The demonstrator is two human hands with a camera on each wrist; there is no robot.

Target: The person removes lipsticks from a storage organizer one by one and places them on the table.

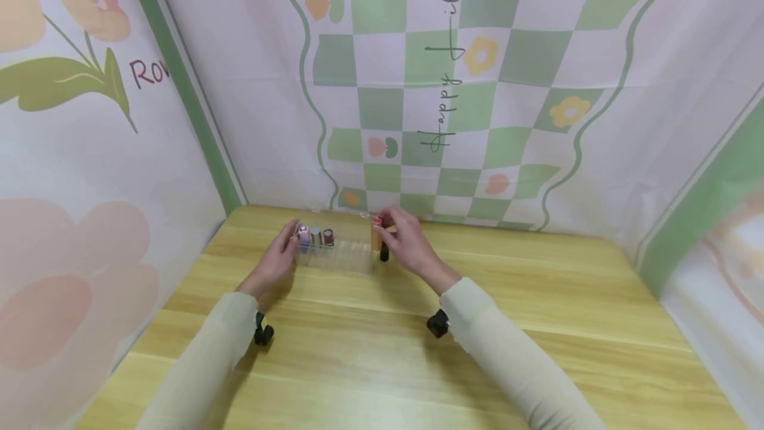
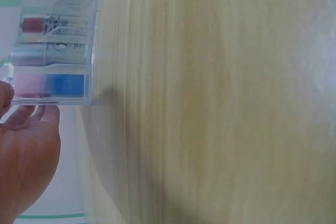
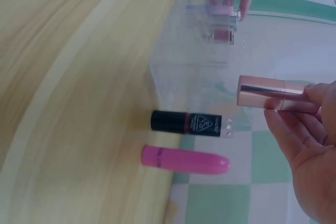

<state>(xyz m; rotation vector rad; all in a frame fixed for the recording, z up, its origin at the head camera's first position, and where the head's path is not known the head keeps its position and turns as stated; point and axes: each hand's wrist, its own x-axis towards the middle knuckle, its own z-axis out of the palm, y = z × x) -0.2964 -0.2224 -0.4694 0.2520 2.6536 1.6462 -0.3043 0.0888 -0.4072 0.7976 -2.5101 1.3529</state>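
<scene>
A clear lipstick organizer [image 1: 343, 259] stands toward the back of the table. My left hand [image 1: 277, 259] holds its left end, fingers against the outer wall and thumb at the top edge [image 2: 6, 96]. Its left slots hold a pink-and-blue lipstick [image 2: 39, 85], a silver tube [image 2: 50, 54] and a dark red one [image 2: 34, 25]. My right hand [image 1: 408, 241] pinches the upper end of a rose-gold lipstick tube [image 3: 262, 93], raised beside the organizer's right end. A black lipstick [image 3: 178, 123] and a bright pink tube [image 3: 184, 160] stand upright close by; the right hand hides the pink one in the head view.
The wooden table [image 1: 358, 363] reaches a hanging cloth [image 1: 382, 105] with green checks at its back edge. Another printed cloth [image 1: 89, 217] hangs along the left side. Small black cameras sit under both wrists.
</scene>
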